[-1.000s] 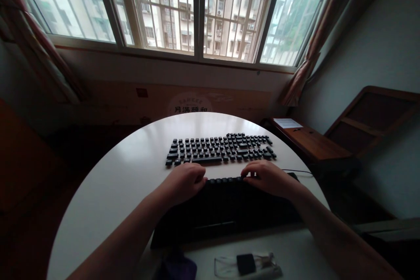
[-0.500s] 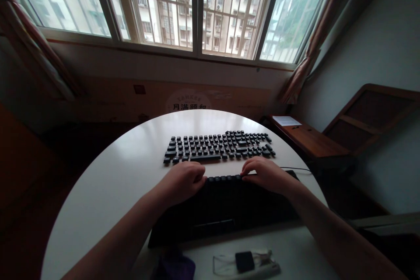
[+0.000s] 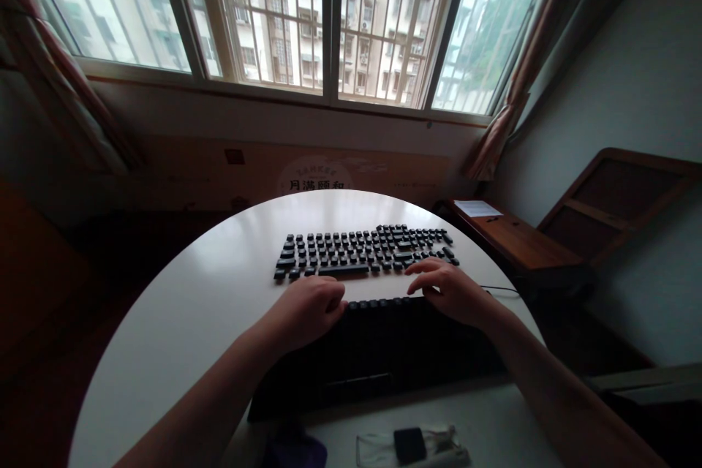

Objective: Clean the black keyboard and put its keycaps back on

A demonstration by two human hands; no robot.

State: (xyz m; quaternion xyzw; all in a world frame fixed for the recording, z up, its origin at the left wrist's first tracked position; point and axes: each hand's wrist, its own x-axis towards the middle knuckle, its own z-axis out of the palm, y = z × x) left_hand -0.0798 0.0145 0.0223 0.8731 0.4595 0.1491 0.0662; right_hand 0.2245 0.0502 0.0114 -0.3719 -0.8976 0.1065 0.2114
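A black keyboard [image 3: 384, 347] lies on the round white table [image 3: 180, 314], with a short row of keycaps [image 3: 376, 303] along its far edge. My left hand [image 3: 312, 307] is curled closed at that edge, left of the row; whatever its fingers hold is hidden. At the row's right end hovers my right hand [image 3: 444, 287], its fingers apart and nothing visible between them. Beyond both hands, many loose black keycaps [image 3: 329, 248] are spread in keyboard order, with a long space bar [image 3: 344, 270] in the nearest line.
Close to me lie a purple cloth-like item [image 3: 296, 447] and a small dark square block [image 3: 409, 444] on a clear packet. A cable [image 3: 499, 289] runs off to the right. A wooden chair [image 3: 510, 238] with a paper [image 3: 478, 208] on it stands beyond the table.
My right hand's fingers have gone from pinched at the row's right end to spread and slightly lifted. My left hand stays in place. The view has tilted slightly up.
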